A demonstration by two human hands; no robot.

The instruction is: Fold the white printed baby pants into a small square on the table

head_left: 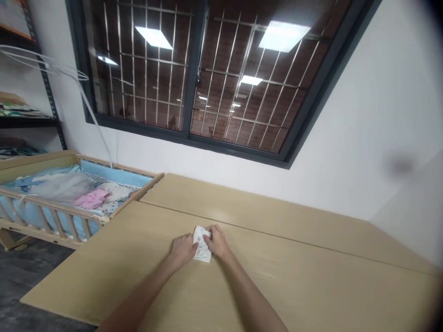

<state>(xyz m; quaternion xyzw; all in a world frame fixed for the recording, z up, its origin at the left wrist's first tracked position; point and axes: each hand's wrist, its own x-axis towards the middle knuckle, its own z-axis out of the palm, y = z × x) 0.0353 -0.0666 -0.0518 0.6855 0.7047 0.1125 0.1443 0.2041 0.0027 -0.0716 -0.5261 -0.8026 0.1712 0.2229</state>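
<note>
A small white folded piece (202, 246) with a faint grey print, perhaps cloth or a diaper, lies on the light wooden table (277, 286). On its left edge is my left hand (184, 249), fingers curled and thumb over the lower side. My right hand (218, 241) grips the upper right edge, its thumb pressing on the top face. Both hands are closed on the piece, close to the tabletop. The fingers' undersides are hidden.
Left of the table stands a wooden crib (65, 216) with blue lining. A pink cloth (92, 198) and other fabrics lie in it. A white stand (93, 117) rises behind the crib. Dark shelves (27, 122) stand at far left. A barred window (194, 87) is in the wall ahead.
</note>
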